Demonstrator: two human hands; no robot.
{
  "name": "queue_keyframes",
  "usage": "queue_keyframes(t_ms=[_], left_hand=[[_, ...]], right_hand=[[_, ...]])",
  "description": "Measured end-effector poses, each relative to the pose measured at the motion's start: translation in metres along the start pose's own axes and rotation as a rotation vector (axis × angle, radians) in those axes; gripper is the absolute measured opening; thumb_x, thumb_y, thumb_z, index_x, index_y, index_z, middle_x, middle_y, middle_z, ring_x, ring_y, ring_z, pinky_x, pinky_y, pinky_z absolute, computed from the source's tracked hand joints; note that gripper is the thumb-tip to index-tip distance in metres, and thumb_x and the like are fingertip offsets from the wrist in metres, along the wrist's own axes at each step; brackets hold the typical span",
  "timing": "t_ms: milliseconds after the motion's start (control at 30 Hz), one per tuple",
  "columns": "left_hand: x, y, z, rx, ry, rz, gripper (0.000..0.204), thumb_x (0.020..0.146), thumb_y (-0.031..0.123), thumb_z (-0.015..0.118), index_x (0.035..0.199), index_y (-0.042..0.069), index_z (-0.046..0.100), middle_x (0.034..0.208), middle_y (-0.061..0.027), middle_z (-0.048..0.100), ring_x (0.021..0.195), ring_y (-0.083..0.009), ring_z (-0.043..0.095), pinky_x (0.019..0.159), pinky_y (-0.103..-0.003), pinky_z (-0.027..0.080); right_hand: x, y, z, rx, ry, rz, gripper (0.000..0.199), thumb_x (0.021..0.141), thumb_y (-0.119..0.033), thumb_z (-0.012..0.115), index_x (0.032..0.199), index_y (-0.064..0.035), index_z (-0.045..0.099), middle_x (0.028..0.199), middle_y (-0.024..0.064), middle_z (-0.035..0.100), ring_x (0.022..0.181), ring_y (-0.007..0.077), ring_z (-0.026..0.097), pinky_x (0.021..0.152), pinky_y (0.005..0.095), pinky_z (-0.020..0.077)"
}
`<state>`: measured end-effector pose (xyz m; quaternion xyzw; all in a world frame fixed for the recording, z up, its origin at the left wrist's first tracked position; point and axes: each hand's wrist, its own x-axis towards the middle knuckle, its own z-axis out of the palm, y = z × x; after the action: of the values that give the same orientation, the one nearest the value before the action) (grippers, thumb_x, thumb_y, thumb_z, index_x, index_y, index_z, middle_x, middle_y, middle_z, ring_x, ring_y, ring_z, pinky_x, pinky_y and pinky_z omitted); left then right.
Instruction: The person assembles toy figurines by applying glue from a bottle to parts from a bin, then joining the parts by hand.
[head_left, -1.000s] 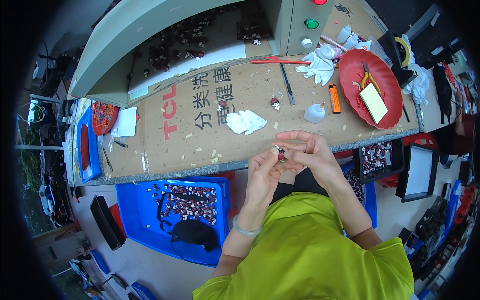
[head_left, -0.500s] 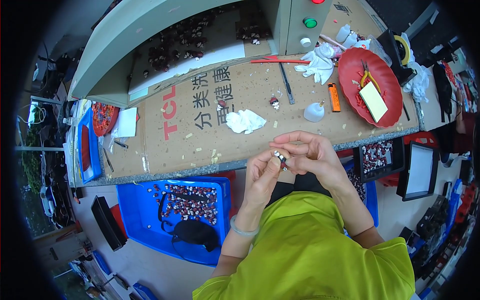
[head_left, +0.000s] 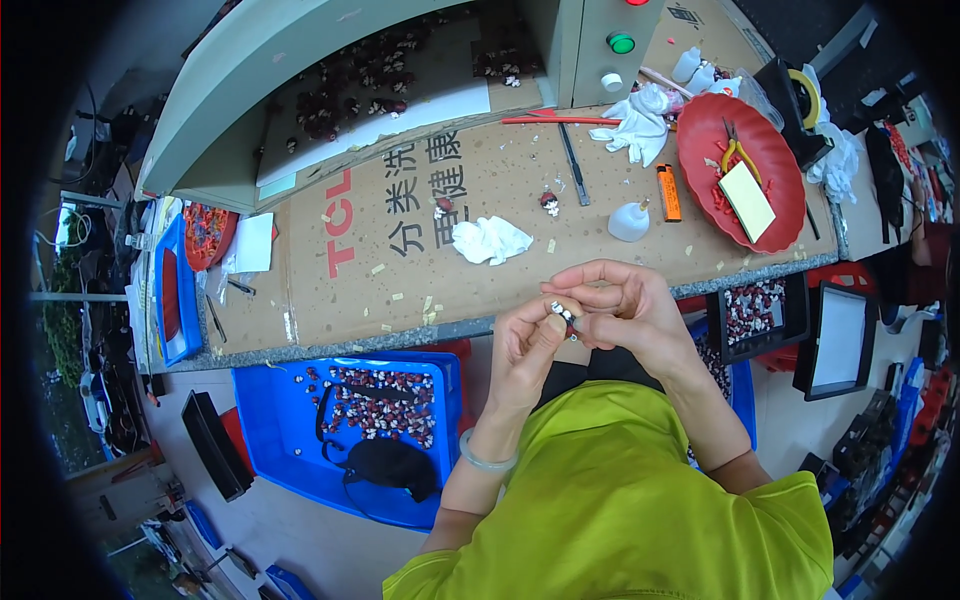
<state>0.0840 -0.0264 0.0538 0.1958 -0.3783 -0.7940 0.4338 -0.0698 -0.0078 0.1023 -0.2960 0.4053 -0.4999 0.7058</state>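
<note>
2 hands meet just in front of the bench edge, pinching 1 small part (head_left: 567, 316) between them. The left hand (head_left: 527, 345) has its thumb tip pressed against the part; the right hand (head_left: 620, 310) curls its fingers (head_left: 585, 298) closed over it. The part looks dark and metallic, perhaps with red, too small to tell. 1 crumpled white cloth (head_left: 490, 240) lies on the cardboard bench (head_left: 400, 260); 1 round red tray (head_left: 745, 170) sits well apart.

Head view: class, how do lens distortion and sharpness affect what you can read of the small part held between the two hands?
In the head view, fisheye bending curves the bench edge and blackens the corners; light is even, no strong glare; the small part pinched between left hand and right hand is central but too tiny to show detail.
</note>
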Motion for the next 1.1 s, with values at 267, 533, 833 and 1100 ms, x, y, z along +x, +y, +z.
queue_keyframes(t_ms=[267,533,833,1100], left_hand=[[0.001,0.006,0.005,-0.001,0.002,0.017,0.026,0.094,0.018,0.051,0.095,-0.008,0.057,0.083,-0.0110,0.060,0.077,-0.0169,0.059,0.074,-0.028,0.046],[-0.002,0.004,0.005,0.032,0.046,0.026,0.025,0.093,0.018,0.053,0.092,-0.006,0.058,0.081,-0.0076,0.059,0.077,-0.0136,0.056,0.073,-0.026,0.044],[-0.004,0.005,0.006,0.052,0.041,0.058,0.025,0.092,0.018,0.054,0.090,-0.006,0.059,0.081,-0.0065,0.059,0.077,-0.0117,0.054,0.073,-0.024,0.043],[-0.007,0.001,0.003,0.041,0.042,0.046,0.025,0.092,0.019,0.055,0.092,-0.006,0.060,0.083,-0.0059,0.059,0.077,-0.0104,0.054,0.074,-0.024,0.042]], right_hand=[[0.000,-0.004,0.003,-0.027,0.008,-0.004,0.032,0.079,0.006,0.058,0.110,0.0068,0.055,0.096,0.0120,0.067,0.086,0.0082,0.061,0.071,0.0188,0.0489],[-0.003,-0.004,0.010,-0.099,0.068,-0.044,0.034,0.073,0.005,0.058,0.107,0.0075,0.056,0.106,0.0174,0.064,0.084,0.0096,0.063,0.059,0.0192,0.0483],[-0.006,-0.003,0.011,-0.092,0.033,-0.039,0.031,0.075,0.006,0.058,0.106,0.0069,0.057,0.109,0.0201,0.063,0.096,0.0139,0.061,0.078,0.0234,0.0477],[-0.007,0.001,0.008,-0.125,0.017,-0.077,0.031,0.079,0.004,0.060,0.110,0.0062,0.056,0.098,0.0121,0.066,0.091,0.0097,0.060,0.080,0.0232,0.0486]])
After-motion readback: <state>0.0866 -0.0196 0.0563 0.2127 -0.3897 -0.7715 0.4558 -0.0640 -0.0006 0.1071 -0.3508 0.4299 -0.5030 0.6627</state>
